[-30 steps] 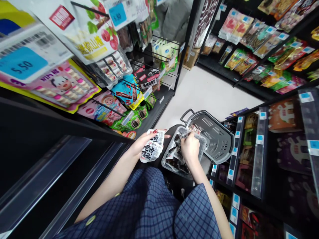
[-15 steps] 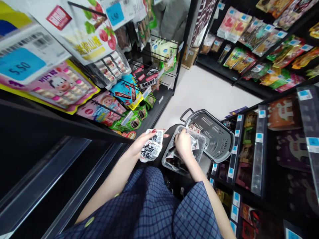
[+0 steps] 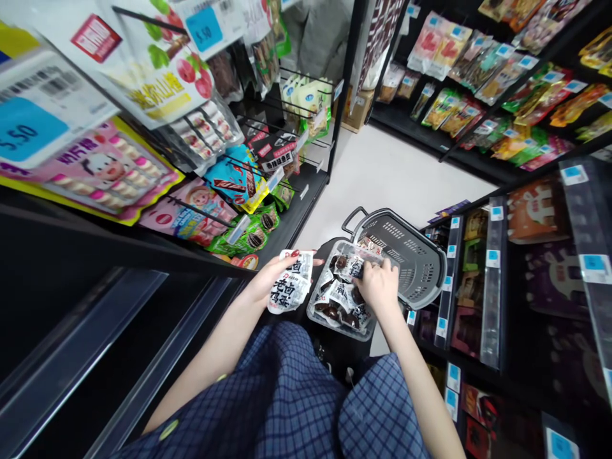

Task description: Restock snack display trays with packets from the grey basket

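Observation:
My left hand (image 3: pixel 270 280) is closed round a stack of white snack packets with black lettering (image 3: pixel 291 289), held just left of a clear plastic tray (image 3: pixel 318 312). The tray holds several small packets of dark snacks (image 3: pixel 340 299). My right hand (image 3: pixel 381 285) rests over the tray's right side, fingers curled on one small packet (image 3: pixel 354 268) near the far end. A grey shopping basket (image 3: pixel 406 255) lies tipped on the floor right behind the tray.
Black shelving with hanging snack bags and blue price tags (image 3: pixel 29 131) stands on my left. More stocked shelves (image 3: pixel 507 255) rise on the right. A pale floor aisle (image 3: pixel 392 178) runs ahead between them. My checked blue skirt (image 3: pixel 296 408) fills the bottom.
My right hand has moved from the middle of the tray to its right side, uncovering the packets there. The left hand with its packets has stayed put.

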Available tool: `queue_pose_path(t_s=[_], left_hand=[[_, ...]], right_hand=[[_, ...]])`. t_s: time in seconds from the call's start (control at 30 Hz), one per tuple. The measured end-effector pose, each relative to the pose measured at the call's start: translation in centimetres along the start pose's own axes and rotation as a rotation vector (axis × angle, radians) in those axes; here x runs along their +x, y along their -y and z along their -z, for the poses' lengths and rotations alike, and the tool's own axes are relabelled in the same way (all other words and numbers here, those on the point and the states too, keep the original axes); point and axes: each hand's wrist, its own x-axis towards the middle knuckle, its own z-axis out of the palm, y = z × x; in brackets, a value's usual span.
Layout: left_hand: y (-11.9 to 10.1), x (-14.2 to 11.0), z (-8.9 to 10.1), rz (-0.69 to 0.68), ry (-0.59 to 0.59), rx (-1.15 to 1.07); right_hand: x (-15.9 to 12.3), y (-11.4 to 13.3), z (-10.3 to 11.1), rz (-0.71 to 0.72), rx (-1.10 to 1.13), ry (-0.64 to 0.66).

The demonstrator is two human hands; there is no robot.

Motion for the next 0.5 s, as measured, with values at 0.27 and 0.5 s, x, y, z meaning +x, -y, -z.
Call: queue_pose_path(t_s=[0.27,0.5], left_hand=[[0.2,-0.1,-0.4,-0.012,-0.005,0.043],[0.2,0.1,-0.6,-0.007,-0.015,0.042]], right_hand=[[-0.1,-0.1,-0.2,-0.153,0.159,0.005],[-1.1,-4.4,1.5,-0.365,0.652,-0.13]])
